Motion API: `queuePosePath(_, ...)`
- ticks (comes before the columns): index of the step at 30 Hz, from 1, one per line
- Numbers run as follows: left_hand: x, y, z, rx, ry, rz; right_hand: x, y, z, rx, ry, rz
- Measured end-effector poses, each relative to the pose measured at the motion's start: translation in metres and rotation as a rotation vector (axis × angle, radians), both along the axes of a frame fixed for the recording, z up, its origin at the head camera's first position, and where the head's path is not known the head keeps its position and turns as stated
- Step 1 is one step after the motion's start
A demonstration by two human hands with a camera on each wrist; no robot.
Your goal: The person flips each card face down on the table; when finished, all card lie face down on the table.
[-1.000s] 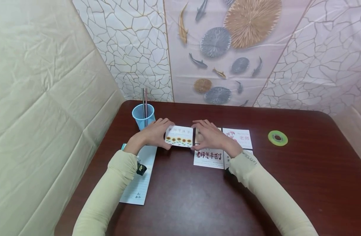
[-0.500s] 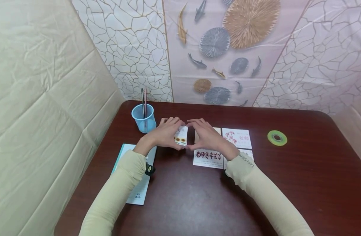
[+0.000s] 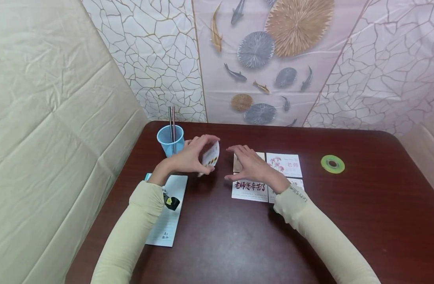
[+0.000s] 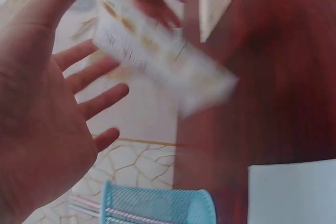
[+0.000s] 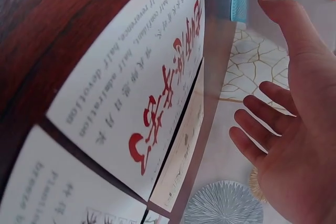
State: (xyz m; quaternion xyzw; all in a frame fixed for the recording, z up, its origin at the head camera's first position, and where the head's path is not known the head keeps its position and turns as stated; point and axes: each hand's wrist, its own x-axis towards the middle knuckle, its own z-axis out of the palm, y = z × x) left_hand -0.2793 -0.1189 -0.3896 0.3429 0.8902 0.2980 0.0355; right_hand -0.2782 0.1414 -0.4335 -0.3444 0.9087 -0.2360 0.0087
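Note:
A white greeting card (image 3: 212, 154) with a row of sunflowers stands tilted in my left hand (image 3: 188, 157), its edges between thumb and index finger. In the left wrist view the sunflower card (image 4: 157, 56) is blurred, and the other left fingers are spread behind it. My right hand (image 3: 254, 167) is apart from that card, fingers and thumb spread over the cards on the table. Beneath it lie a beige card (image 3: 238, 163), partly hidden, and a card with red lettering (image 3: 250, 191). A pink-flower card (image 3: 284, 165) lies beside them; another card (image 3: 298, 184) is partly covered by the right wrist.
At the back left stands a blue mesh pen cup (image 3: 171, 138) with thin sticks in it. A lined notepad (image 3: 167, 227) lies under the left forearm. To the right is a green roll of tape (image 3: 332, 164) on the dark red table (image 3: 217, 244).
The hands came together over the sunflower card, then parted. My left hand moved back left, carrying the card, which has gone from facing me to tilted. The right hand stayed near the other cards.

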Motion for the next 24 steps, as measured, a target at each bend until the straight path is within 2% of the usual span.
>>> queuePosePath(5, 0.002, -0.011, 0.009, 0.228, -0.101, -0.083, 0.0, -0.003, -0.001, -0.003, -0.015, -0.007)
queuePosePath(8, 0.004, -0.013, 0.01, 0.297, -0.135, -0.105, 0.0, -0.006, -0.002, -0.009, -0.008, 0.005)
queuePosePath(14, 0.004, -0.014, 0.007, 0.336, -0.148, -0.108, -0.001, -0.012, -0.004, -0.015, 0.028, 0.023)
queuePosePath(24, 0.003, -0.016, 0.003, 0.388, -0.166, -0.119, 0.0, -0.015, -0.007, -0.024, -0.013, 0.002)
